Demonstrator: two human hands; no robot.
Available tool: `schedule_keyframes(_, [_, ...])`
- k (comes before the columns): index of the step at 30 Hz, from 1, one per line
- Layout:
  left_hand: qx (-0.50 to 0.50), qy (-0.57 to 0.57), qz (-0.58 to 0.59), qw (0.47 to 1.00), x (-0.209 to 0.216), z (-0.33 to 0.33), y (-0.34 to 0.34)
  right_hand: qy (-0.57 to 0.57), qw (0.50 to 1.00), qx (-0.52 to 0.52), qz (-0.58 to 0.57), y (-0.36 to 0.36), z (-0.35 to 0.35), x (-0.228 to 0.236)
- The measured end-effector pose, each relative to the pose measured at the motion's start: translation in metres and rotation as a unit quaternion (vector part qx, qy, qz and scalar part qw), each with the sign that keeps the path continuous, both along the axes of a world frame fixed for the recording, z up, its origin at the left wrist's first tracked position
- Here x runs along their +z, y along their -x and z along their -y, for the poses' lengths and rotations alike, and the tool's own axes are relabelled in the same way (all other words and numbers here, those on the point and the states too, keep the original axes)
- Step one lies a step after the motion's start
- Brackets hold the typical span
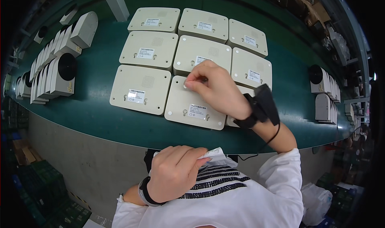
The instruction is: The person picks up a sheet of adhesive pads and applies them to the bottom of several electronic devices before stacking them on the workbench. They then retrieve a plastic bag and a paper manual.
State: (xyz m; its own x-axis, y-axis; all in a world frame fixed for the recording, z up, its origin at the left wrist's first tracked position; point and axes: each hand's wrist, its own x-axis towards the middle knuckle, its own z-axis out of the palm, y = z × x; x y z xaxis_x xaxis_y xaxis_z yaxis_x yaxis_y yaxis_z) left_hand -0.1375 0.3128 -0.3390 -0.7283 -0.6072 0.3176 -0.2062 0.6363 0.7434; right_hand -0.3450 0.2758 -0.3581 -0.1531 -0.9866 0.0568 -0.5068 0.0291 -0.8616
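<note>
Cream plastic box housings (pixel 140 77) lie back side up in rows on the green table, each with a white label and corner holes. Over the front middle housing (pixel 176 103) is my right hand (pixel 218 85), thumb and forefinger pinched at its upper left corner. A small white round pad (pixel 185 86) shows at those fingertips. Similar pale dots fill corner holes on some housings, while the front left one has dark open holes. My left hand (pixel 172 172), near the table's front edge, grips a crumpled white sheet (pixel 217 156) between thumb and fingers.
White rounded units with black discs (pixel 66 67) stand in rows at the table's left. More such units (pixel 321 81) stand at the right. A grey post (pixel 115 5) rises at the back. Green crates (pixel 44 180) and a plastic bag (pixel 316 200) are on the floor.
</note>
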Motion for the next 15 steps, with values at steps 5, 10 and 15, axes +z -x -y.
schedule_keyframes(5, [0.04,-0.005,-0.005,0.999,-0.008,0.006,-0.011,0.005,0.997,-0.024,-0.071,-0.011,0.015,-0.016])
schedule_keyframes(10, [0.047,-0.027,-0.01,0.998,-0.014,0.013,-0.013,-0.007,0.995,-0.031,-0.098,-0.014,0.016,-0.015])
schedule_keyframes(15, [0.048,-0.03,-0.015,0.998,-0.017,0.016,-0.014,-0.019,0.993,-0.032,-0.108,-0.016,0.019,-0.014])
